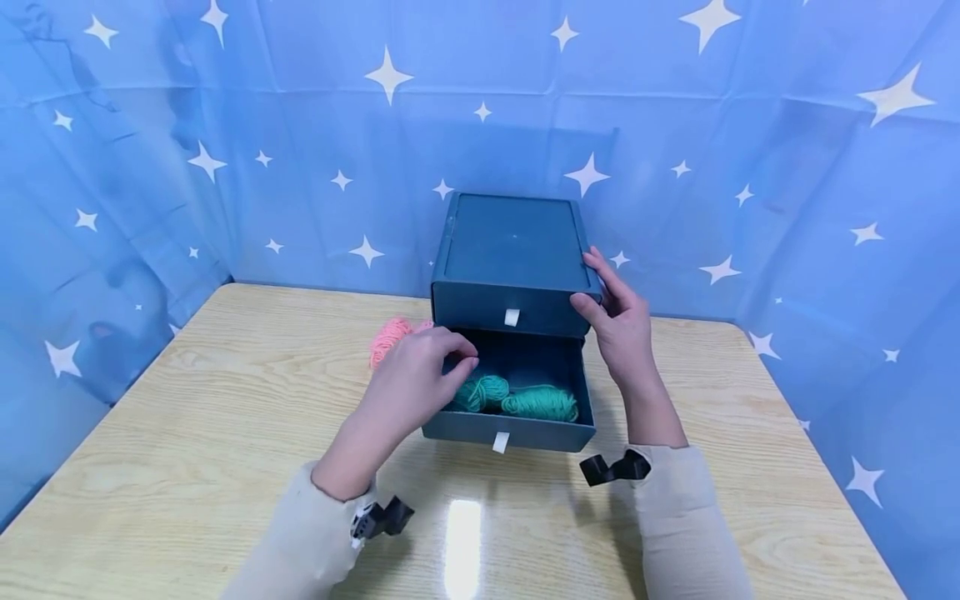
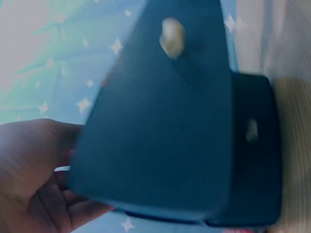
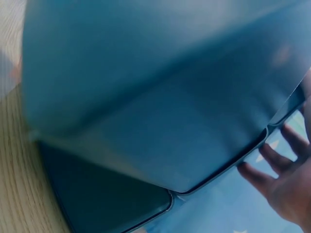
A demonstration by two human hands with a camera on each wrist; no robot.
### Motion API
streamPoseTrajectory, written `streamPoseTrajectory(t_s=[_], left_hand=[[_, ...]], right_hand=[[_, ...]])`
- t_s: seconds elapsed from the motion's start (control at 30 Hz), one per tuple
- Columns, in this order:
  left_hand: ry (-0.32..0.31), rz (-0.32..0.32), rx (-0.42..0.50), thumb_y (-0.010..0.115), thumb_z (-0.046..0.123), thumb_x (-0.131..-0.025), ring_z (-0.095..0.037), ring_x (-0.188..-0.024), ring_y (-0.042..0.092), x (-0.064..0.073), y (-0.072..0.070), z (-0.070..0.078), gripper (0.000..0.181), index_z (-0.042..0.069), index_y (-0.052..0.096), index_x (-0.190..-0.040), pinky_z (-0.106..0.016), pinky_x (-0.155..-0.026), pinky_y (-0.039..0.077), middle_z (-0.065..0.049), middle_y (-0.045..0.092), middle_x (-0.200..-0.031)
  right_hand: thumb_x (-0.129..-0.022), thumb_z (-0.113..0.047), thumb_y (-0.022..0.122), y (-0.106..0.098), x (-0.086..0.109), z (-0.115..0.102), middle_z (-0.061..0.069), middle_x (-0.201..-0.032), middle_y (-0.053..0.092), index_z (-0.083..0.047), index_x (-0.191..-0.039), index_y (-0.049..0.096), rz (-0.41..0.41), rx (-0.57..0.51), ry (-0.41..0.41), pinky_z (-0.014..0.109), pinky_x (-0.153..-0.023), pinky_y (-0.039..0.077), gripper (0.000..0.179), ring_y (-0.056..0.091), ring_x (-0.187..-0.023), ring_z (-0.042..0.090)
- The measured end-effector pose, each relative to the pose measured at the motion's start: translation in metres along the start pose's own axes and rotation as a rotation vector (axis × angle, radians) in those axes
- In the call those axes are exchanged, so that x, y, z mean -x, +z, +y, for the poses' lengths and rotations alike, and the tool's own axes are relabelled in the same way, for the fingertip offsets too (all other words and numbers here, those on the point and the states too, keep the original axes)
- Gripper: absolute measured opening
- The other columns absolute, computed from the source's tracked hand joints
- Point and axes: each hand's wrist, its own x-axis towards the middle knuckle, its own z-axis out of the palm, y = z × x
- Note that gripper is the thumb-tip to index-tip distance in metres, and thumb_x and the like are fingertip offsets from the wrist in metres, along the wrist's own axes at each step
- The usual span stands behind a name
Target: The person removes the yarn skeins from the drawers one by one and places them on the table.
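Note:
A dark teal two-drawer storage box [image 1: 514, 237] stands on the table, its upper drawer closed and its lower drawer [image 1: 465, 427] pulled out. Green yarn skeins [image 1: 542, 403] lie inside that lower drawer. My left hand [image 1: 420, 371] hovers at the drawer's left side, thumb and forefinger apart with nothing visible between them. The left wrist view has this hand [image 2: 43, 170] beside the blurred teal box. At the upper right front corner, my right hand [image 1: 618, 325] rests with its thumb on the front and extended fingers [image 3: 255, 177] along the side.
Pink yarn [image 1: 390, 337] lies on the wooden table [image 1: 225, 400] left of the box, partly behind my left hand. White tabs [image 1: 501, 442] hang from the drawer fronts. A blue star-patterned curtain [image 1: 300, 167] stands behind and at both sides.

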Motion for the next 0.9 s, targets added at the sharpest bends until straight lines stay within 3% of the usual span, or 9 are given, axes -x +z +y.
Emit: streamPoseTrajectory(t_s=[0.07,0.3,0.47,0.6,0.9], left_hand=[[0.007,-0.039,-0.005,0.073,0.015,-0.093,-0.02,-0.086,0.067,-0.002,0.001,-0.008,0.008,0.013,0.079,-0.097,-0.034,-0.078,0.054,0.0,0.077,-0.094],[0.064,-0.194,-0.078,0.081,0.027,-0.087,-0.014,-0.097,0.072,-0.008,0.004,-0.015,0.02,0.017,0.08,-0.104,-0.03,-0.079,0.058,0.004,0.078,-0.103],[0.071,-0.259,-0.213,0.086,0.038,-0.079,-0.01,-0.093,0.073,-0.012,0.008,-0.01,0.032,0.019,0.081,-0.105,-0.026,-0.075,0.057,0.007,0.079,-0.102],[0.089,-0.272,-0.265,0.086,0.034,-0.081,-0.009,-0.086,0.072,-0.014,0.01,-0.008,0.026,0.02,0.082,-0.102,-0.025,-0.074,0.055,0.007,0.08,-0.097],[0.082,-0.232,-0.208,0.082,0.017,-0.086,-0.013,-0.084,0.072,-0.012,0.008,-0.01,0.008,0.017,0.083,-0.094,-0.028,-0.077,0.058,0.003,0.08,-0.093]], right_hand=[[-0.101,-0.018,0.063,0.001,0.0,0.0,-0.01,-0.163,0.038,-0.025,-0.15,0.05,-0.001,0.008,0.0,0.053,-0.121,0.032,0.051,0.035,-0.153,0.024],[-0.101,-0.018,0.063,0.002,0.0,0.0,-0.01,-0.163,0.038,-0.025,-0.15,0.051,0.008,0.016,0.001,0.049,-0.121,0.034,0.051,0.036,-0.152,0.023],[-0.1,-0.017,0.063,0.001,0.002,0.0,-0.01,-0.163,0.039,-0.024,-0.149,0.052,0.02,0.019,0.005,0.031,-0.118,0.041,0.051,0.037,-0.151,0.025],[-0.1,-0.015,0.063,0.001,0.004,0.0,-0.009,-0.162,0.04,-0.023,-0.149,0.052,0.036,0.005,0.002,0.022,-0.113,0.043,0.05,0.039,-0.15,0.025],[-0.1,-0.016,0.064,0.005,0.001,-0.003,-0.008,-0.162,0.04,-0.023,-0.149,0.053,0.032,0.006,0.003,0.028,-0.116,0.042,0.051,0.038,-0.151,0.025]])
